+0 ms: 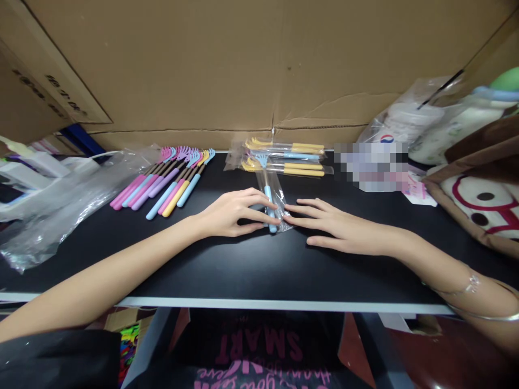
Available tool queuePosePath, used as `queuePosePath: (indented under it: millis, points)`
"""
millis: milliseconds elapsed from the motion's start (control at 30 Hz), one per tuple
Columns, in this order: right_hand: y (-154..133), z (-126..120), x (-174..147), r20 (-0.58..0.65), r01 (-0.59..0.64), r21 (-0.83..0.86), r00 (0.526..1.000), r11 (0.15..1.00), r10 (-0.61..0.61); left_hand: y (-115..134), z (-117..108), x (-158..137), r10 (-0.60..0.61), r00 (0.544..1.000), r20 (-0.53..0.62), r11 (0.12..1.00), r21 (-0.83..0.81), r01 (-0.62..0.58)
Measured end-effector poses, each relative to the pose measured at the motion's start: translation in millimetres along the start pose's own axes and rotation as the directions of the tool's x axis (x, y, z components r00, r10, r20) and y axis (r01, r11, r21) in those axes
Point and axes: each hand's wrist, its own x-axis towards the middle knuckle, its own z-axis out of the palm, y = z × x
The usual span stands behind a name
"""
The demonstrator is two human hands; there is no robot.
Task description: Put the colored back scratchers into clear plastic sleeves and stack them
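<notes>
Current step appears to be bagging the blue back scratcher (267,191); the next move likely calls for straightening the clear bag (279,198). The handle (273,228) lies beneath the parted fingers of the left hand (234,210), grip not determinable; the right hand (344,229), fingers spread, lies at the bag's right edge.

- middle back scratcher (268,195): baby blue head and handle, greyish shaft
- loose back scratchers (164,182): handles in pink, purple, light blue and one yellow, heads in pretty much the same candy mix
- wrapped back scratchers (308,147): mostly yellow, plus some light blue
- tabletop (235,275): plain black, pale grey front edge
- cardboard (194,65): plain old brown, black lettering on the left side
- garment (243,330): black with hot pink lettering
- bag on the right (498,189): brown trim, white panel, red and black design
- bottle (450,127): whitish, light blue collar, green top
</notes>
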Motion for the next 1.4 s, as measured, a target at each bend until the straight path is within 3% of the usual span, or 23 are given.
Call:
queuePosePath:
  millis: [233,367,767,900,1033,1200,1400]
  points:
    - [0,2,6,-0.119,0.002,-0.030,0.993,1.000,-0.005,-1,0,-1,0.059,0.997,0.047,0.960,0.271,-0.069]
    - [3,4,6,-0.119,-0.001,-0.036,0.993,0.999,-0.003,-1,-2,2,0.138,0.989,0.043,0.914,0.379,-0.144]
    - [-4,4,9,-0.191,0.008,-0.086,0.981,0.996,-0.025,-6,3,20,0.325,0.942,0.084,0.798,0.510,-0.321]
    - [-11,0,11,-0.259,-0.034,-0.129,0.966,0.991,0.000,-3,7,37,0.318,0.947,0.045,0.767,0.575,-0.285]
    - [-18,-6,11,-0.392,-0.141,-0.102,0.915,0.985,0.091,3,8,57,0.235,0.972,0.030,0.809,0.548,-0.213]
    - [-23,-10,9,-0.527,-0.297,-0.073,0.822,0.952,0.216,4,11,77,0.150,0.986,-0.069,0.848,0.522,-0.092]
    - [-14,-13,7,-0.518,-0.426,0.172,0.728,0.888,0.450,-12,21,85,0.111,0.989,-0.097,0.864,0.500,-0.048]
